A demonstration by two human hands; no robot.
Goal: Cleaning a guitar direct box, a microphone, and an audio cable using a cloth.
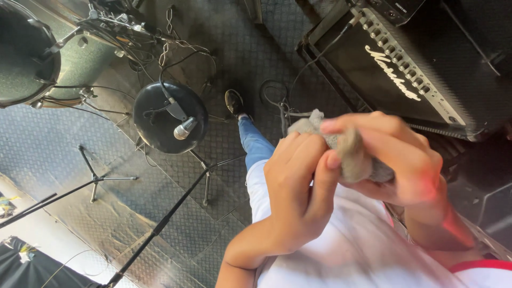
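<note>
Left hand (296,192) clenched on a grey cloth (349,152), thumb pressed up against it. Right hand (397,160) wraps the same cloth from above, fingers curled over it. Cloth sits bunched between both hands, held in front of the white shirt (341,250), one corner poking out top left. Head view, below the hands: black round stool (160,114) with a microphone (185,128) lying on it, drum (26,53) at far left, black amplifier (416,69) at upper right. Mic stand (160,226) crosses the chequer-plate floor (64,138). One blue-jeaned leg and black shoe (233,102) just beside the stool.
</note>
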